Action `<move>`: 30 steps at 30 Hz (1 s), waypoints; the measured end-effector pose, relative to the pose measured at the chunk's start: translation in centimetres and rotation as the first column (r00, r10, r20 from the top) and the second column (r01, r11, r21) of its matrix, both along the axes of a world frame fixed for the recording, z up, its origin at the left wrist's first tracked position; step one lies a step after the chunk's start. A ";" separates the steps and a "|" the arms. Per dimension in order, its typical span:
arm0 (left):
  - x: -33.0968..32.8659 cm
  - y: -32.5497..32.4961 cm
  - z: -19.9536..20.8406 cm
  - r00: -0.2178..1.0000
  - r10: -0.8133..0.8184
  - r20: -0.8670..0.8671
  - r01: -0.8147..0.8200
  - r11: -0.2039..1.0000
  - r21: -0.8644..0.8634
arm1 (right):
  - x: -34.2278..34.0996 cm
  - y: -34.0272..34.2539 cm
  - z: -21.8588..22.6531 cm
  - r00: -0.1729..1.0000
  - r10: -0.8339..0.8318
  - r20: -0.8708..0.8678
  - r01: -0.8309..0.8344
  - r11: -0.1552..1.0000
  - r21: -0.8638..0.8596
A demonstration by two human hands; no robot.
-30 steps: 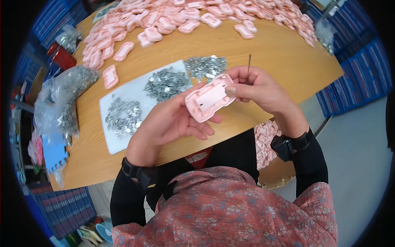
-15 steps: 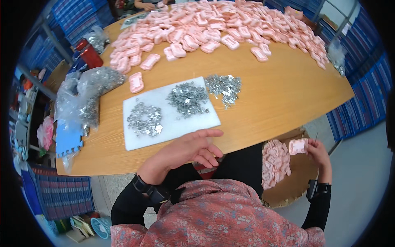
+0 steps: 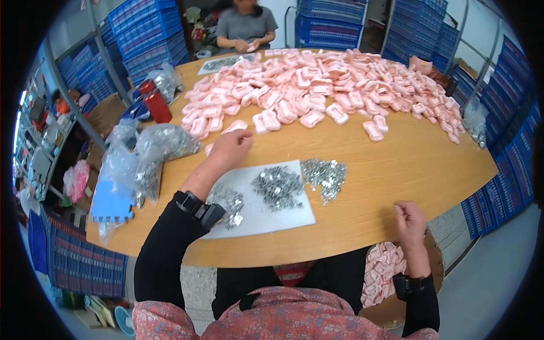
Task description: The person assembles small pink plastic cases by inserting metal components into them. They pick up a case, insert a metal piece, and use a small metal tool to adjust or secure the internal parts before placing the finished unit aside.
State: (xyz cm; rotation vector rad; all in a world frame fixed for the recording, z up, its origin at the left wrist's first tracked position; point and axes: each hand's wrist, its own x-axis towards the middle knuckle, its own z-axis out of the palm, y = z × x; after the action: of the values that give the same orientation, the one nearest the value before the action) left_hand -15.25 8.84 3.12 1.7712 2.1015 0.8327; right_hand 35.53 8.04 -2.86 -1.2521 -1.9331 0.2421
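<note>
My left hand (image 3: 229,148) reaches out over the round wooden table (image 3: 419,164). Its curled fingers touch a pink plastic piece (image 3: 236,126) at the near edge of the big pink heap (image 3: 317,85). Whether it grips that piece is hidden by the fingers. My right hand (image 3: 409,218) hovers at the table's front edge with its fingers curled in and nothing visible in them. Between my hands lies a white sheet (image 3: 266,218) carrying piles of small metal parts (image 3: 277,186). Another metal pile (image 3: 324,175) lies just off the sheet's right side.
A cardboard box of pink pieces (image 3: 382,272) stands below the table by my right knee. Clear bags of metal parts (image 3: 153,150), a blue foam piece (image 3: 110,201) and red bottles (image 3: 158,106) crowd the left. Another person (image 3: 245,25) sits across. Blue crates line the walls.
My right hand dropped the pink piece into the box below and came back up to the table edge. My left hand moved from near my body out to the pink heap.
</note>
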 end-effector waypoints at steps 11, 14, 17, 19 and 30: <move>-3.6 7.9 -5.3 0.868 0.187 -0.461 -0.128 0.979 0.156 | -4.0 3.3 -0.5 0.997 0.081 0.013 -0.080 0.997 -0.013; -3.5 8.8 -6.0 0.893 0.184 -0.411 -0.140 0.981 0.135 | -3.7 2.9 -1.1 0.999 0.050 0.007 -0.050 0.999 -0.013; -6.5 10.5 -8.0 0.877 0.167 -0.450 -0.125 0.985 0.123 | -4.3 2.8 -1.4 0.998 0.055 0.022 -0.053 0.997 -0.047; -5.1 10.9 -6.1 0.894 0.155 -0.420 -0.180 0.984 -0.019 | -4.1 2.7 -1.4 0.999 0.045 0.021 -0.045 0.999 -0.024; -3.1 7.9 -2.2 0.960 0.254 -0.119 -0.261 0.964 -0.049 | -4.7 2.7 -1.3 0.999 0.028 0.037 -0.028 1.000 -0.013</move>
State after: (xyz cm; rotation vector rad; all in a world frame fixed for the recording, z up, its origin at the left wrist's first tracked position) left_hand -18.35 16.79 0.92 1.5661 2.4409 0.7333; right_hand 30.82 10.78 -4.21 -1.2464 -1.9847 0.2466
